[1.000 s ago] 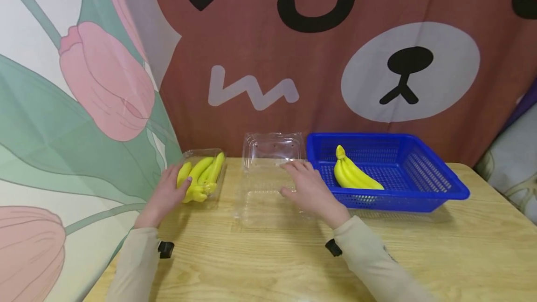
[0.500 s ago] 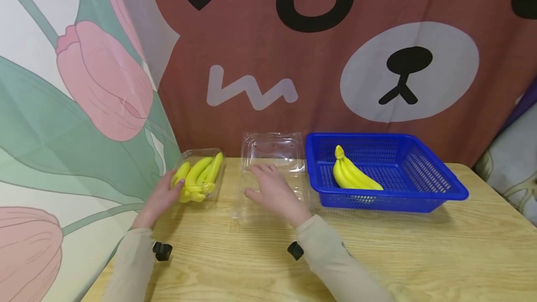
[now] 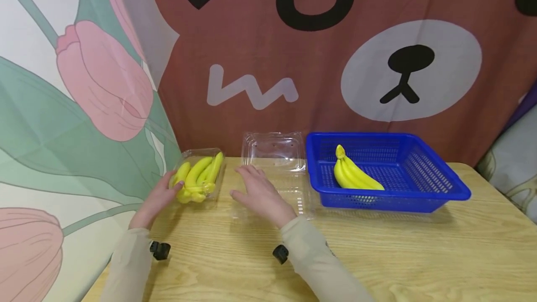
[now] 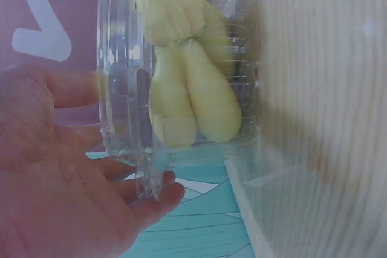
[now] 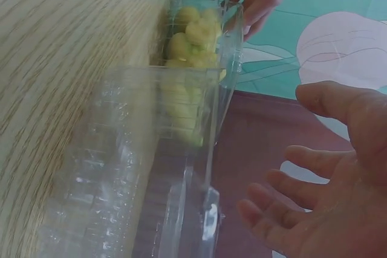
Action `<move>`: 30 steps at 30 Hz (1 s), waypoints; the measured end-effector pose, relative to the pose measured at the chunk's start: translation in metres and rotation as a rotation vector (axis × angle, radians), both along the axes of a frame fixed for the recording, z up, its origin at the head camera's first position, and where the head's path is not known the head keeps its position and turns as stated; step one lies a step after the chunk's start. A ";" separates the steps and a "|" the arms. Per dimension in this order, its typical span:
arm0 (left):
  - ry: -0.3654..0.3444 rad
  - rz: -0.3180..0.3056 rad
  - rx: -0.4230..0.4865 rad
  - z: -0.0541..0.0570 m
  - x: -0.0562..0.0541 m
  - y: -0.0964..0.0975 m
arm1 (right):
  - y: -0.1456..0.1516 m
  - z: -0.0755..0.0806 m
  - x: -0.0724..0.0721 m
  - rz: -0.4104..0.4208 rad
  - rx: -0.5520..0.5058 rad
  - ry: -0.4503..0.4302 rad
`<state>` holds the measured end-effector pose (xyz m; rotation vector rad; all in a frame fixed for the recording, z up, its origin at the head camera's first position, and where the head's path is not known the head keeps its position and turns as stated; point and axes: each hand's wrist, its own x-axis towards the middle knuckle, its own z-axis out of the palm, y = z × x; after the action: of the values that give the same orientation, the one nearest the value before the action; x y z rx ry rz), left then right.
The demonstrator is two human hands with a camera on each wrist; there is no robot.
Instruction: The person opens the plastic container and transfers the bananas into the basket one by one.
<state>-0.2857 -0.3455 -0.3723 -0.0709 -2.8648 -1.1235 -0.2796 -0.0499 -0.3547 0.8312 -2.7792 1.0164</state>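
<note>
Near the table's left side stands a clear plastic clamshell box [image 3: 220, 164] with several yellow bananas [image 3: 199, 171] inside. My left hand [image 3: 156, 199] holds the box at its near left corner. In the left wrist view, the thumb lies on one side of that corner and the fingers [image 4: 158, 205] round the other. My right hand [image 3: 264, 195] hovers spread over a second clear clamshell box [image 3: 274, 153], which stands open with its lid raised. Nothing lies between its fingers in the right wrist view. That hand hides part of the box's near half.
To the right is a blue perforated plastic basket [image 3: 438, 185], holding a bunch of bananas [image 3: 354, 174] that leans in its left part. A brown bear-print curtain [image 3: 251, 120] hangs behind the table, and a tulip-print curtain [image 3: 105, 162] covers the left side.
From beside the basket my right hand has moved left across the open box, staying spread. My left hand keeps its place at the filled box, shifting only slightly left.
</note>
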 end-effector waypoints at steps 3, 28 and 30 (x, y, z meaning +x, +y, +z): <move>0.002 -0.022 0.005 0.001 0.002 -0.002 | 0.000 -0.001 0.001 -0.006 0.007 -0.007; -0.175 -0.113 -0.107 0.031 0.028 -0.009 | -0.007 -0.006 0.005 0.028 0.078 -0.002; -0.190 -0.118 -0.055 0.027 0.027 -0.011 | -0.007 -0.006 0.006 0.028 0.079 -0.003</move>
<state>-0.2591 -0.3563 -0.3452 -0.1450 -3.0971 -1.1279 -0.2741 -0.0573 -0.3608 0.8802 -2.8350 0.9185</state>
